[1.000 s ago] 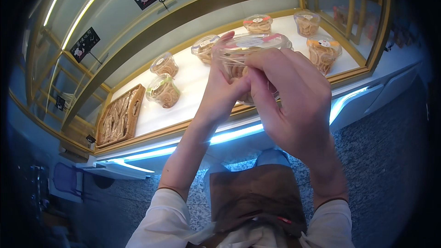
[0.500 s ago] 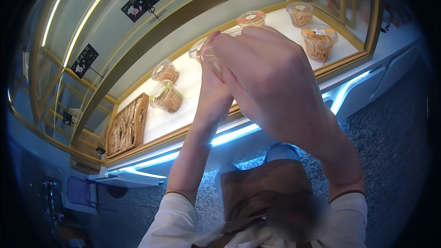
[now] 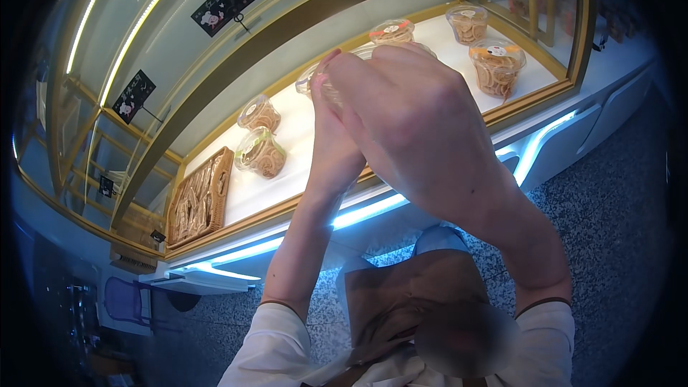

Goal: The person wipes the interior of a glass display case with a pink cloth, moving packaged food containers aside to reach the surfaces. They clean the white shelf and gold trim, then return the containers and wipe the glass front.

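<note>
My left hand (image 3: 333, 132) and my right hand (image 3: 423, 118) are raised together in front of the display case. Their fingers are closed around a clear plastic tub (image 3: 364, 51), whose rim shows past the knuckles. My right hand covers most of the tub, so its contents are hidden. The left thumb presses against its near side. Beyond the hands, a tub with a red label (image 3: 392, 31) stands on the white shelf (image 3: 287, 161).
Left on the shelf are a wicker tray (image 3: 223, 183) of wrapped goods, a green-labelled tub (image 3: 261, 154) and another tub (image 3: 258, 113). Right are an orange-labelled tub (image 3: 496, 72) and a further tub (image 3: 467, 25). A wooden frame (image 3: 530, 104) edges the case; small black signs (image 3: 223, 6) stand above.
Both hands have shifted very slightly, and a bit more of the clear plastic rim shows above the right knuckles. The hold stays the same.
</note>
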A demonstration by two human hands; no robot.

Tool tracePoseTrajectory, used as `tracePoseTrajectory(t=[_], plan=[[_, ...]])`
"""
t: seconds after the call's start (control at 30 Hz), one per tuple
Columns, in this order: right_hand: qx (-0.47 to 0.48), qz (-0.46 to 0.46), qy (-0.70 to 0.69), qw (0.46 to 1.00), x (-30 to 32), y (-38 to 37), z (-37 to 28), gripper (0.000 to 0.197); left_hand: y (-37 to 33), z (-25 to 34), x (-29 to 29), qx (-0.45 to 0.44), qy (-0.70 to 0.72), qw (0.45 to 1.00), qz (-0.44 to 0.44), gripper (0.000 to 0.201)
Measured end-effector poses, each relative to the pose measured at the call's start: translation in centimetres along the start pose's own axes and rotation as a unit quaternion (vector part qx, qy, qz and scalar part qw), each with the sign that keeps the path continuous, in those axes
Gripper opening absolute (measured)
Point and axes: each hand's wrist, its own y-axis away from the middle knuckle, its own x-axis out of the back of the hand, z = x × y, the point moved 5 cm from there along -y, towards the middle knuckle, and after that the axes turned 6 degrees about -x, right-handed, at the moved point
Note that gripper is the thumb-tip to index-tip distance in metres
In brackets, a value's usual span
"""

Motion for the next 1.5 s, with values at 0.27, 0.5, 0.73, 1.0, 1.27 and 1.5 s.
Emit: tracePoseTrajectory(t=[0.27,0.5,0.73,1.0,1.27,1.5], plan=[[-0.019,0.008,-0.037,0.999,0.3,0.1,0.2,0.012,-0.3,-0.1,0.2,0.000,-0.007,1.000,0.017,0.102],[-0.009,0.013,-0.022,1.000,0.0,0.1,0.2,0.012,-0.4,-2.1,0.7,0.033,0.098,0.995,-0.012,0.105],[-0.097,0.044,-0.094,0.990,1.9,2.1,1.5,0.006,-0.6,-1.5,1.9,-0.001,0.124,0.992,-0.010,0.110],[-0.407,0.279,-0.514,0.702,-1.1,9.8,9.4,0.018,0.5,-0.6,0.1,-0.246,-0.215,0.945,0.023,0.124],[-0.545,0.384,-0.529,0.525,-4.7,12.2,9.5,0.026,3.4,-1.8,-4.8,-0.306,-0.321,0.895,0.043,0.122],[-0.439,0.271,-0.446,0.732,-1.3,14.2,10.0,0.014,2.6,-1.5,-3.9,-0.253,-0.251,0.933,0.044,0.128]])
